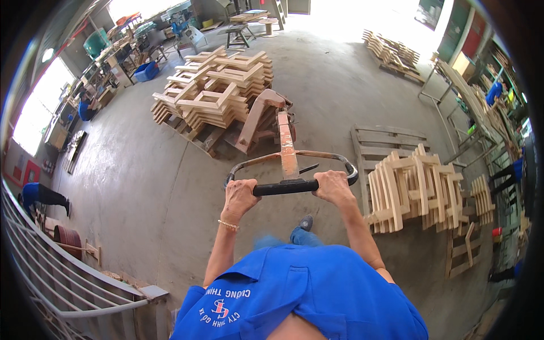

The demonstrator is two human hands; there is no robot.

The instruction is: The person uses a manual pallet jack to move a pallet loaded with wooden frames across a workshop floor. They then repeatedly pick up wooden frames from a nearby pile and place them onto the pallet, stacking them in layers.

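Observation:
Both my hands are wrapped around the black handlebar (286, 187) of an orange pallet jack (287, 144). My left hand (240, 198) grips its left end, with a beaded bracelet on the wrist below. My right hand (334, 187) grips the right end. A small black lever sticks out just above the bar. Ahead, the jack's worn orange body (262, 116) stands against a wooden pallet (198, 139), its forks hidden from view. On that pallet sit high stacks of pale wooden frames (215, 93).
To my right, more wooden frames (416, 190) stand by a bare-slatted pallet (391, 139). Another loaded pallet (394, 54) lies far right. Metal railing (102, 306) curves along the near left. Co-workers (42, 195) are at both sides. A blue bin (146, 71) and machines stand far left.

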